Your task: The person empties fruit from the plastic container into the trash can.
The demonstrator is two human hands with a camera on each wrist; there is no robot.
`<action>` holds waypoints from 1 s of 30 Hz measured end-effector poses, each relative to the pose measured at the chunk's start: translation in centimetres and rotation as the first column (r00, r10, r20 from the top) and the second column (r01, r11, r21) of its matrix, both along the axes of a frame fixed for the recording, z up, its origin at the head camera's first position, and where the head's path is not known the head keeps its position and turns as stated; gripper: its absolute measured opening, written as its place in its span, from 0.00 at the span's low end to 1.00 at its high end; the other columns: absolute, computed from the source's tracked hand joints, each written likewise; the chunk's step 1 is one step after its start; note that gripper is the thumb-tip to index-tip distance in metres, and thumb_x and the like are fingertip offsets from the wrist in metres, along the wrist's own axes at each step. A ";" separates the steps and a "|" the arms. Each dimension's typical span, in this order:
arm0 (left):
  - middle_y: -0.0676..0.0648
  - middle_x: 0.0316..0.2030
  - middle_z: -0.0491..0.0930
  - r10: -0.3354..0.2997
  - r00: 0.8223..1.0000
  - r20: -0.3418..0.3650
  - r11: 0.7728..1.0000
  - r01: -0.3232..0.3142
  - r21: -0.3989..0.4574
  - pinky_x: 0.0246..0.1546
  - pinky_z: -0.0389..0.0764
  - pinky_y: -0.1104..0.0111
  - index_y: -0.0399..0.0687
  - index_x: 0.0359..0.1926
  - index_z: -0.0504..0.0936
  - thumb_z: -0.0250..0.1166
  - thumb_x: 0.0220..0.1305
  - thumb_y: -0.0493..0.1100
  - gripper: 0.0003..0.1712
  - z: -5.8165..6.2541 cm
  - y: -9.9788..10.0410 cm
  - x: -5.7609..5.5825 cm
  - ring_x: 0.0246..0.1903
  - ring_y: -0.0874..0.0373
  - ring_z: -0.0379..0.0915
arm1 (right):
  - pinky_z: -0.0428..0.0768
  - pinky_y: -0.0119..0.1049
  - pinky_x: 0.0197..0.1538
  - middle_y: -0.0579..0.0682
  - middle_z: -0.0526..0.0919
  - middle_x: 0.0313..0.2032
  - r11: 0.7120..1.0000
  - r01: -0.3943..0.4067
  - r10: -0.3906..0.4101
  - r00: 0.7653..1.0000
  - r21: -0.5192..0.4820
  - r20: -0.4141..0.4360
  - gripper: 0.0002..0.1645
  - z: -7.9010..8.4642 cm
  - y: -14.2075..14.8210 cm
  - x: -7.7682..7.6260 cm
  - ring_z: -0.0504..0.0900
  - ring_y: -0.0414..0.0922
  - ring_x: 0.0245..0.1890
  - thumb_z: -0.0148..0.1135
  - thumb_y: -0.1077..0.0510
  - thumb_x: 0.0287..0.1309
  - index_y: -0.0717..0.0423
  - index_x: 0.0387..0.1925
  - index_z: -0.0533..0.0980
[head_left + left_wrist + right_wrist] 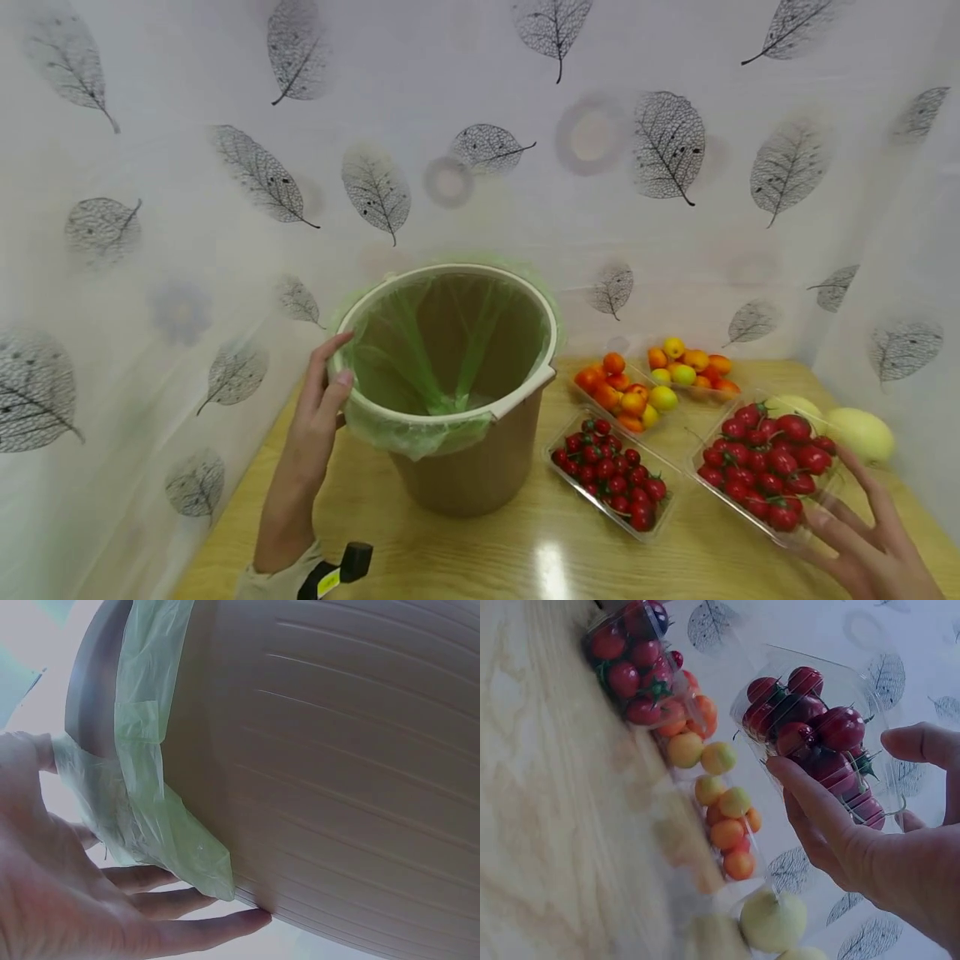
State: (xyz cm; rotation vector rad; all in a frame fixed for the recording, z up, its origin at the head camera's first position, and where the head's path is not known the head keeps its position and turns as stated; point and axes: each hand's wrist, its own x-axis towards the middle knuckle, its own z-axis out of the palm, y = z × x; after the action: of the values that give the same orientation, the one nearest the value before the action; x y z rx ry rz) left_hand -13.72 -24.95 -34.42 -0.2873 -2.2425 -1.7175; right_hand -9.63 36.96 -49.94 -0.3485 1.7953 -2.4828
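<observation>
A brown trash bin (472, 479) with a pale rim stands on the table, lined with a thin green plastic bag (420, 437) folded over its edge. At the bin's left side my left hand (307, 425) holds the rim, thumb and fingers over the bag; in the left wrist view the fingers (202, 930) lie along the outside wall. On the right, my right hand (873, 537) grips a clear plastic box of red cherry tomatoes (765, 467) by its side. The right wrist view shows this box (817, 742) raised above the tabletop, between thumb and fingers.
A second clear box of red cherry tomatoes (611, 475) lies right of the bin. Behind it are two boxes of orange and yellow tomatoes (622, 396) (690, 367). Pale yellow melons (862, 435) sit at the right. A leaf-patterned curtain (480, 200) surrounds the wooden table (465, 558).
</observation>
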 end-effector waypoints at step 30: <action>0.42 0.72 0.55 -0.002 1.000 -0.003 1.000 0.002 0.017 0.44 0.77 0.59 0.57 0.80 0.56 0.41 0.84 0.49 0.28 -0.1 0.1 -0.2 0.54 0.41 0.62 | 0.85 0.51 0.44 0.55 0.39 0.75 0.994 0.074 -0.061 0.985 0.078 -0.159 0.50 11.9 -8.6 -3.1 0.74 0.41 0.62 0.44 0.76 0.73 0.34 0.82 0.43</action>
State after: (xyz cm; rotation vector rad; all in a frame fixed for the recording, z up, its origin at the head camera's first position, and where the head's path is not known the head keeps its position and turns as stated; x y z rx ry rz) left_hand -13.88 -24.83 -34.54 -0.2880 -2.2246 -1.7348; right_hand -12.74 28.32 -38.00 -0.4987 1.9956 -2.4781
